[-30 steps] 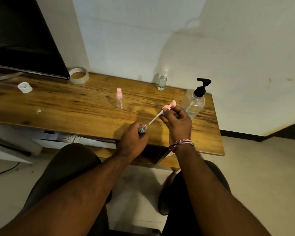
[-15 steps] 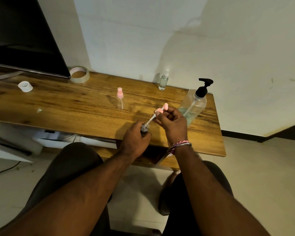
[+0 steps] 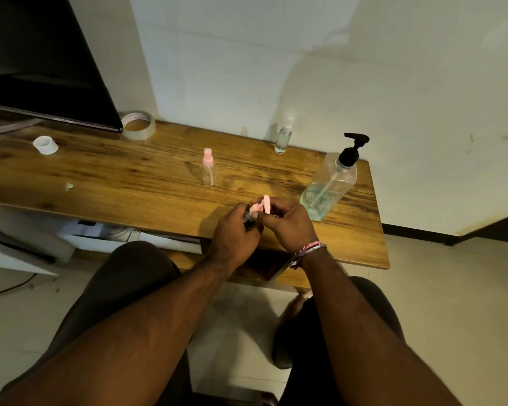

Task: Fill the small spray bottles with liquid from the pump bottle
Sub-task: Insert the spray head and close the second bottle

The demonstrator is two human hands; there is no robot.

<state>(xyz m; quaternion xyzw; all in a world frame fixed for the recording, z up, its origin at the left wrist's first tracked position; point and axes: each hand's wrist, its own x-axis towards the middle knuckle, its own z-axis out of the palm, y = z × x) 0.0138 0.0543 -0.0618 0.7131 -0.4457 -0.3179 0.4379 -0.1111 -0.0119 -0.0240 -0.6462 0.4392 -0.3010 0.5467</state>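
Observation:
My left hand (image 3: 235,230) is wrapped around a small spray bottle (image 3: 249,216) near the table's front edge; most of the bottle is hidden in my fist. My right hand (image 3: 288,222) pinches the bottle's pink spray head (image 3: 264,205), which sits at the bottle's mouth with its tube down inside. To the right stands the clear pump bottle (image 3: 330,186) with a black pump and a little greenish liquid at the bottom. A small bottle with a pink sprayer (image 3: 208,168) stands mid-table. Another small bottle with a white sprayer (image 3: 283,137) stands by the wall.
On the wooden table (image 3: 115,177), a tape roll (image 3: 138,125) and a small white ring (image 3: 45,145) lie at the back left, beside a dark screen (image 3: 41,63). The table's right edge is just past the pump bottle. My knees are below the front edge.
My right hand has lowered the pink spray head, so its tube has slid into the bottle held in my left hand. Both hands have come close together.

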